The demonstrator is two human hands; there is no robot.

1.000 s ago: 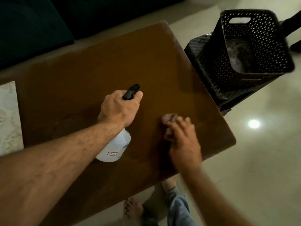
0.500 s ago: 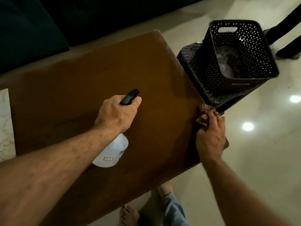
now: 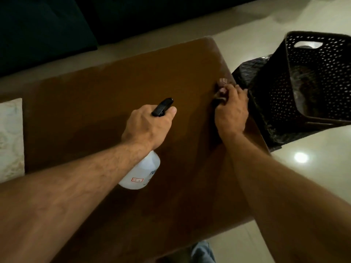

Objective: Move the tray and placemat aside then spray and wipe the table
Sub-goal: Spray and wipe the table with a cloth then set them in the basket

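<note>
The left hand (image 3: pixel 150 128) is gripping the spray bottle (image 3: pixel 141 171) above the middle of the brown surface (image 3: pixel 114 88). The right hand (image 3: pixel 230 111) is pressing a bunched cloth (image 3: pixel 222 85) at the surface's right edge, beside the black basket (image 3: pixel 303 82). The pale placemat (image 3: pixel 10 139) is lying far left.

This looks like a dim living room in a home, because a low brown wooden table (image 3: pixel 117 95) stands on glossy pale floor tiles (image 3: pixel 313 177) next to a dark sofa (image 3: pixel 45 29), with a black perforated basket (image 3: pixel 311 76) just beside the table
</note>
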